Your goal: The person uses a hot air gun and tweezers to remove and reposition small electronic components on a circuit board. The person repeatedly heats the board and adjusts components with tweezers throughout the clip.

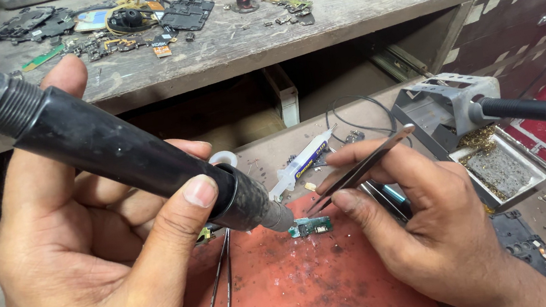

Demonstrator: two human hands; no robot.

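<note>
My left hand (85, 260) grips a thick black hot-air wand (113, 152), its metal nozzle pointing down at a small green circuit board (311, 226). The board lies on a red work mat (303, 288). My right hand (413, 219) pinches metal tweezers (358, 171), whose tips hover just above the board beside the nozzle. A second pair of tweezers (220, 285) lies loose on the mat under my left hand.
A syringe of flux (302, 165) and a white tape roll (223, 158) lie behind the mat. A metal iron stand (448, 108) holds a soldering iron (538, 110) over a tray of brass wool (504, 170). Phone parts litter the wooden bench (238, 40) above.
</note>
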